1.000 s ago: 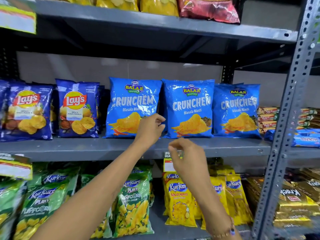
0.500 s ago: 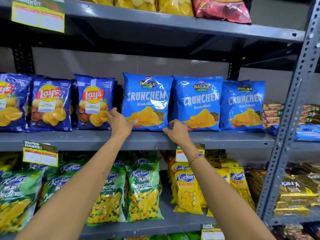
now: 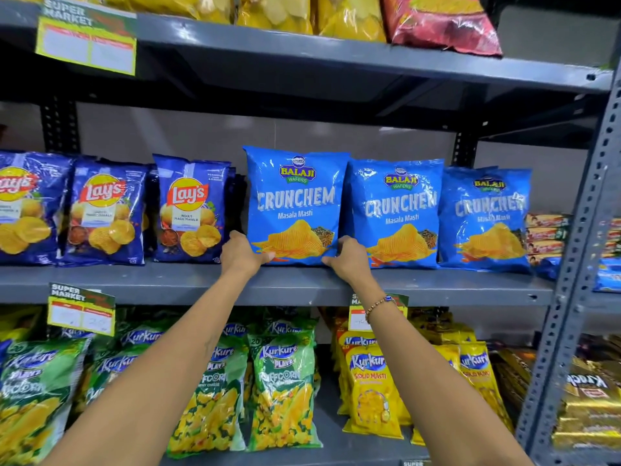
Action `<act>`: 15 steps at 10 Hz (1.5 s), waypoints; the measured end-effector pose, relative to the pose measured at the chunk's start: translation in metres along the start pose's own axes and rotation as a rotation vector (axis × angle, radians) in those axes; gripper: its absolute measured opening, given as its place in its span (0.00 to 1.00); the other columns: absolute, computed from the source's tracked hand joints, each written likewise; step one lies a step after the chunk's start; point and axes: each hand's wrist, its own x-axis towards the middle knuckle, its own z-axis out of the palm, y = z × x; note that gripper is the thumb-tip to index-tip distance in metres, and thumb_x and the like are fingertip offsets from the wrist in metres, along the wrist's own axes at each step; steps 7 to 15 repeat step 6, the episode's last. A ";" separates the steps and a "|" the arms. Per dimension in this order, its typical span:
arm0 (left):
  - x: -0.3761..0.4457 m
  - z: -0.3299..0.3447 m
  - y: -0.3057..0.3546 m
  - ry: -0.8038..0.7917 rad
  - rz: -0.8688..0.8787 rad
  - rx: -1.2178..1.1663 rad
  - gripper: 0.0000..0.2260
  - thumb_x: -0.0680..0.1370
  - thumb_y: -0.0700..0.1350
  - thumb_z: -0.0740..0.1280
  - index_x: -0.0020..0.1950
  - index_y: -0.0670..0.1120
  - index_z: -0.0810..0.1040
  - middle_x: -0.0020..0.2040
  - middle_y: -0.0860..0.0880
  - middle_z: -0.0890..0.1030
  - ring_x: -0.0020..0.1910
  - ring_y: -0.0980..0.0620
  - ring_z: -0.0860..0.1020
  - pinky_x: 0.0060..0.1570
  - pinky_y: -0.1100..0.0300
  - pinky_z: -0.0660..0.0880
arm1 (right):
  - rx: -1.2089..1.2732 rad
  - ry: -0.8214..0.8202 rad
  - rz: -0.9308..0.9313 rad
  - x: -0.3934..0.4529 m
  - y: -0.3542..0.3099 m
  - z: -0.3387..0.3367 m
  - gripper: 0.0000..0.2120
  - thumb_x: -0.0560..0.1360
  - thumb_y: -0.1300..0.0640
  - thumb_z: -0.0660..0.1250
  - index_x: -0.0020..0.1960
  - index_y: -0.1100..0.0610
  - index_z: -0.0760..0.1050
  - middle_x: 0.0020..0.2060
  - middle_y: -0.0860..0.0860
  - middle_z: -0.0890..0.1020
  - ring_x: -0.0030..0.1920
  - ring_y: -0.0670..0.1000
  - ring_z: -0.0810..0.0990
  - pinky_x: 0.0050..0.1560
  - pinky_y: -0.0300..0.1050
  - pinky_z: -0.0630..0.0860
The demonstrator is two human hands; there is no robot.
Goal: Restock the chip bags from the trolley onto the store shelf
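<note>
Both hands have closed on one Crunchem bag (image 3: 295, 206), left hand (image 3: 240, 253) and right hand (image 3: 347, 260) pinching its bottom corners at the middle shelf (image 3: 134, 284) front edge; half a second ago they only reached. It stands upright beside the Lay's bags (image 3: 191, 210), apparently being squared up.

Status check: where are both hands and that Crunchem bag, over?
Left hand and right hand grip lower corners of leftmost Crunchem bag. Bag upright on middle shelf. Nothing in the way.
</note>
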 end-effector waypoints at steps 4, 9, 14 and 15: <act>-0.002 0.002 -0.001 -0.018 0.018 0.015 0.31 0.69 0.47 0.77 0.62 0.34 0.65 0.61 0.35 0.76 0.61 0.36 0.74 0.56 0.45 0.73 | -0.008 -0.008 0.008 -0.002 0.004 0.000 0.23 0.71 0.58 0.71 0.62 0.66 0.70 0.55 0.63 0.79 0.55 0.61 0.78 0.50 0.50 0.73; -0.017 -0.003 0.003 0.186 0.149 0.174 0.25 0.73 0.47 0.73 0.61 0.35 0.67 0.61 0.35 0.72 0.61 0.36 0.71 0.58 0.46 0.69 | -0.208 0.100 -0.113 -0.035 -0.009 -0.001 0.14 0.76 0.59 0.64 0.59 0.65 0.73 0.55 0.62 0.79 0.55 0.61 0.77 0.51 0.54 0.75; -0.017 -0.003 0.003 0.186 0.149 0.174 0.25 0.73 0.47 0.73 0.61 0.35 0.67 0.61 0.35 0.72 0.61 0.36 0.71 0.58 0.46 0.69 | -0.208 0.100 -0.113 -0.035 -0.009 -0.001 0.14 0.76 0.59 0.64 0.59 0.65 0.73 0.55 0.62 0.79 0.55 0.61 0.77 0.51 0.54 0.75; -0.017 -0.003 0.003 0.186 0.149 0.174 0.25 0.73 0.47 0.73 0.61 0.35 0.67 0.61 0.35 0.72 0.61 0.36 0.71 0.58 0.46 0.69 | -0.208 0.100 -0.113 -0.035 -0.009 -0.001 0.14 0.76 0.59 0.64 0.59 0.65 0.73 0.55 0.62 0.79 0.55 0.61 0.77 0.51 0.54 0.75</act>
